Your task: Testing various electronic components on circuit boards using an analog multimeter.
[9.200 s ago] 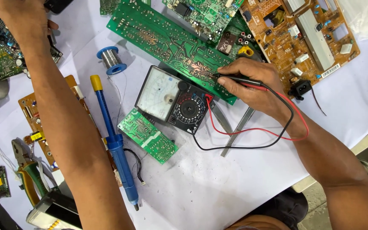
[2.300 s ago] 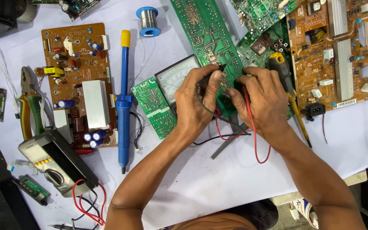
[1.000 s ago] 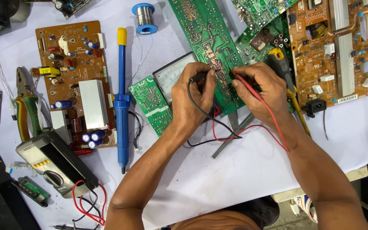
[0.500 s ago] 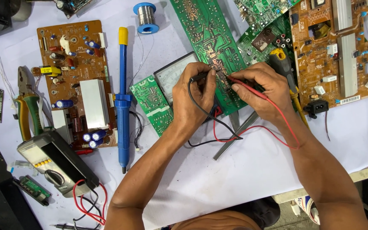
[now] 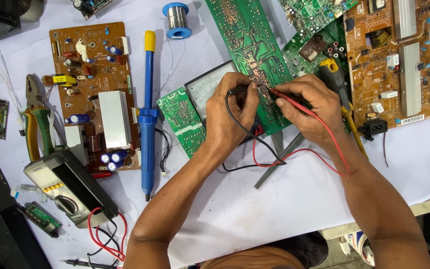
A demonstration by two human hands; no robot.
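Observation:
My left hand [image 5: 231,115] grips a black test probe [image 5: 239,90] and my right hand [image 5: 310,105] grips a red test probe [image 5: 287,98]. Both probe tips touch the solder side of a long green circuit board [image 5: 247,45] that lies diagonally on the white table. Black and red leads [image 5: 274,159] loop down from the probes toward the table. An analog meter [image 5: 207,89] with a white dial lies partly under my left hand, beside a small green board [image 5: 181,119].
A blue desoldering pump [image 5: 148,114], a brown circuit board [image 5: 93,89], green-handled pliers [image 5: 35,122] and a grey digital meter [image 5: 68,187] lie left. A solder spool [image 5: 176,19] is at the top. An orange board [image 5: 401,60] and a yellow-handled screwdriver [image 5: 342,102] lie right.
Both hands hold the probes on the green board as before. The probe tips have shifted only slightly along the board; the view has drifted a little.

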